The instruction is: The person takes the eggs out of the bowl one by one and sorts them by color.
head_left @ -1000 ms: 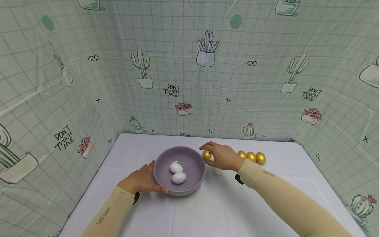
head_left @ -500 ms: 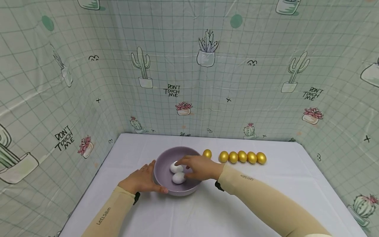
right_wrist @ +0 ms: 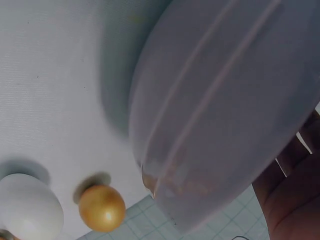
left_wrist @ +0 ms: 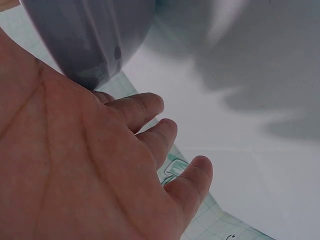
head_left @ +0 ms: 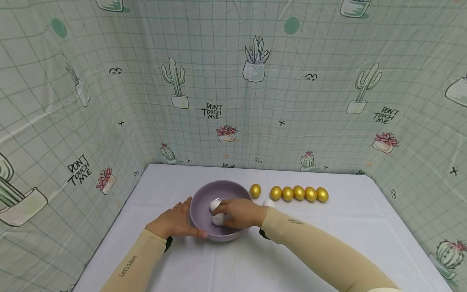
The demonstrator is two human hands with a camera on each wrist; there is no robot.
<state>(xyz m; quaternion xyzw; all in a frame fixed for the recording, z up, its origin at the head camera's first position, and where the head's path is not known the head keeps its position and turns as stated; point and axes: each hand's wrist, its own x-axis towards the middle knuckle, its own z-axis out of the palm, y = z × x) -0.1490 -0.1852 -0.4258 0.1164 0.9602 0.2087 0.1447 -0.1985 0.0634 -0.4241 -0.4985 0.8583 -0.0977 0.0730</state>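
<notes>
A purple bowl (head_left: 200, 219) stands on the white-covered table with two white eggs inside. My left hand (head_left: 177, 220) rests along its left side, thumb at the front and fingers spread toward the back. In the left wrist view, several of that hand's fingers (left_wrist: 192, 182) stand off from the bowl wall. My right hand (head_left: 240, 213) reaches over the right rim into the bowl. Its curled fingers hold the nearer white egg (head_left: 218, 220), partly covering it. The farther white egg (head_left: 215, 205) lies just beyond the fingertips. The right wrist view shows the bowl's outer wall (right_wrist: 215, 125) hiding the fingertips.
Just right of the bowl sits a gold egg (head_left: 255, 190). Several more gold eggs (head_left: 298, 193) form a row farther right. Another white egg (head_left: 268, 202) shows behind my right wrist. Cactus-print cloth (head_left: 270, 138) walls the table's back and sides.
My right hand set a gold egg down right of the bowl, then moved left into the bowl and closed its fingers on the nearer white egg. The left hand stayed still.
</notes>
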